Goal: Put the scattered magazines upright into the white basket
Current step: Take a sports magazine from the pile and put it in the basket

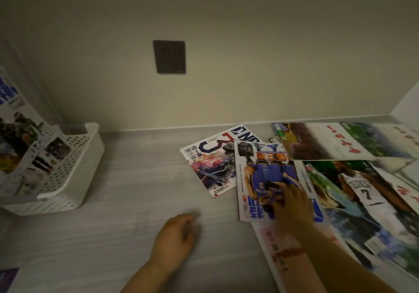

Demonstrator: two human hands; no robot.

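Our right hand (290,202) presses flat on the blue magazine (265,174), long axis toward the wall; left hand (176,236) idle, loosely curled, empty. Basket (79,168) far left.

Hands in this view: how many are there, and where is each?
2. The left hand rests on the table, centre foreground; the right hand lies on the purple magazine, at right. No other seems hidden.

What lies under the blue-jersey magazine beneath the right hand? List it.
The blue-jersey magazine overlaps the magazine with the big 3 and a pale red-printed magazine. Their covered parts, and the table beneath, are hidden; the right hand rests on top.
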